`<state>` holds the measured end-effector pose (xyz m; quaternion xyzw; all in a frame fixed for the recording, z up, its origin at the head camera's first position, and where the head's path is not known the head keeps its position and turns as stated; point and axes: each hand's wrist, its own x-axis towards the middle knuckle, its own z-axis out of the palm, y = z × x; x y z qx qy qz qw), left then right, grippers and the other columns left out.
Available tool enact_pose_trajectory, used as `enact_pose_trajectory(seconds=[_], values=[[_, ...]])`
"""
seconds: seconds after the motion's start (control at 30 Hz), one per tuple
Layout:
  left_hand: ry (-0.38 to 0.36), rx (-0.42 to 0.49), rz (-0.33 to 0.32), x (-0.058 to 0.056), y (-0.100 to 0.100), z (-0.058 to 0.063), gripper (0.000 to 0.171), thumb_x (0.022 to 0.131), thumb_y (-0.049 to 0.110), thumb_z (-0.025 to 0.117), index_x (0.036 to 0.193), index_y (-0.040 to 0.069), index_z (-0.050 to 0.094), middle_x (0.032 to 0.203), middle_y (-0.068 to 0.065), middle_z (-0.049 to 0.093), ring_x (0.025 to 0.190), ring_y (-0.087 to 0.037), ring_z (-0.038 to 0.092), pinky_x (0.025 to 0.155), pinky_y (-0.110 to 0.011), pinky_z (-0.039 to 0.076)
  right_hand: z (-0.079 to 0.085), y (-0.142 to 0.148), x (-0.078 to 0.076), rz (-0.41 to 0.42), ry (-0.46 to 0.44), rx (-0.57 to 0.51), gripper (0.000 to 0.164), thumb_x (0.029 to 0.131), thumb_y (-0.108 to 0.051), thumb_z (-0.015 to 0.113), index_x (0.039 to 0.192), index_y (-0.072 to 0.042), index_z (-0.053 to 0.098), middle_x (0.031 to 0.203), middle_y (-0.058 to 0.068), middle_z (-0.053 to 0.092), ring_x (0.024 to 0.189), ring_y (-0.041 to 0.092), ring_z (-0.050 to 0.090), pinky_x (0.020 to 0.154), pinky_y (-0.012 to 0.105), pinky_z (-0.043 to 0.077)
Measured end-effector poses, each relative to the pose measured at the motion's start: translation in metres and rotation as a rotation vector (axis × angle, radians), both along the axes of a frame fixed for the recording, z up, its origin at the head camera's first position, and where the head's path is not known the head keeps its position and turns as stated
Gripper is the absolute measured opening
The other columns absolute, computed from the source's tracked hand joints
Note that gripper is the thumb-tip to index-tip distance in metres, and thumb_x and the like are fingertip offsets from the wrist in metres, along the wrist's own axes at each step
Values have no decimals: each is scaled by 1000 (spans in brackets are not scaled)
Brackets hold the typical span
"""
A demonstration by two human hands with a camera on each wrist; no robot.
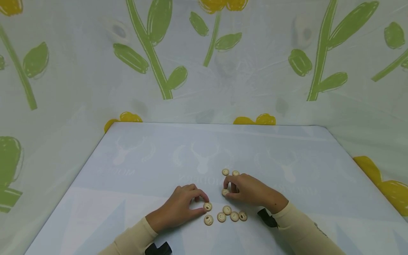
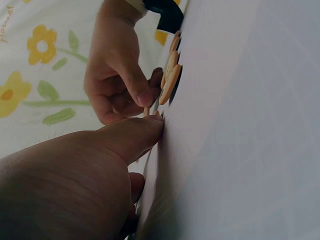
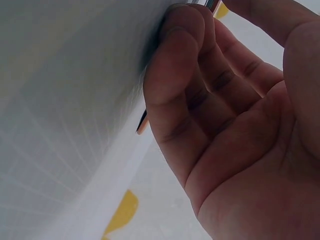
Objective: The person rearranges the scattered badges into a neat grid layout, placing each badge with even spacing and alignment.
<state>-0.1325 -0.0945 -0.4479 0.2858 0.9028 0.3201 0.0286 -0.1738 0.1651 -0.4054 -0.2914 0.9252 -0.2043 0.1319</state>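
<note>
Small round wooden discs with faces drawn on them lie on the pale table (image 1: 153, 152). My left hand (image 1: 178, 205) pinches one face disc (image 1: 208, 206) between thumb and index finger, low at the table surface. Further right and a little farther away, my right hand (image 1: 250, 189) pinches another face disc (image 1: 225, 192) with thumb and index finger. The left wrist view has my left thumb (image 2: 132, 135) in front, with the right hand (image 2: 117, 75) beyond it. In the right wrist view, curled fingers (image 3: 172, 65) cover most of the disc there.
Nearest me lie several loose discs: one (image 1: 208, 220) just below the left fingertips and a cluster (image 1: 234, 216) to its right. Two more discs, the left one (image 1: 225, 171) fully visible, sit beyond the right hand. A flower-printed cloth (image 1: 255, 71) hangs behind the table.
</note>
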Motion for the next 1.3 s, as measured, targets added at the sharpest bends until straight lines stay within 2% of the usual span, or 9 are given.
enact_pose_trajectory(seconds=[0.8, 1.3], values=[[38, 2, 1, 0, -1, -1, 22, 83, 36, 81, 103, 33, 71, 87, 16, 55, 84, 0, 49, 76, -27, 34, 0, 0, -1, -12, 5, -12, 13, 91, -24, 74, 99, -20, 65, 68, -13, 55, 62, 2, 49, 60, 22, 43], [24, -3, 3, -1, 0, 0, 21, 84, 38, 80, 103, 32, 71, 87, 16, 54, 82, -1, 49, 75, -27, 34, -1, 0, -3, 4, 0, 0, 12, 92, -26, 73, 99, -21, 65, 69, -12, 56, 64, 3, 50, 61, 23, 44]])
